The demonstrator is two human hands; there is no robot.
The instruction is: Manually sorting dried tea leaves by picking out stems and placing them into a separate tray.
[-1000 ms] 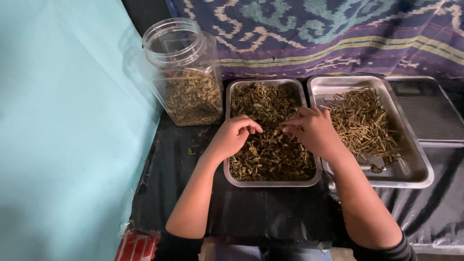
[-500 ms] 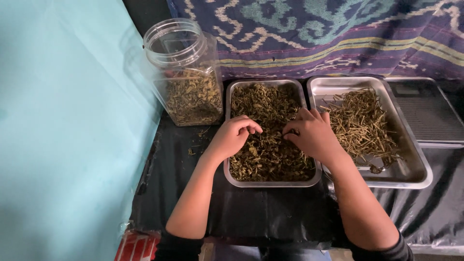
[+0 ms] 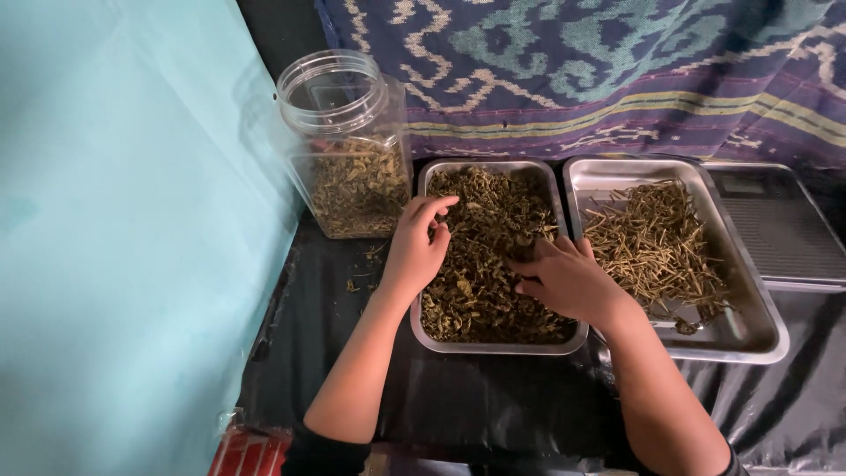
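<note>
Both hands are shifting: left hand [image 3: 416, 249] curled loosely, right hand [image 3: 568, 282] spread flat on dried leaves [image 3: 483, 264]; bits are risking spilling over tray rim [image 3: 493, 346] onto surface [image 3: 458, 397].

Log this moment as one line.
left hand: curled on dried leaves | right hand: flat on leaves | tray: middle | stems tray: right

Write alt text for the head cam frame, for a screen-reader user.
Both hands rest in a steel tray of dried green leaves, left hand curled at its left edge, right hand flat at its right. A second tray to the right holds pale stems; an open clear jar of leaves stands to the left, all on black sheeting.
</note>
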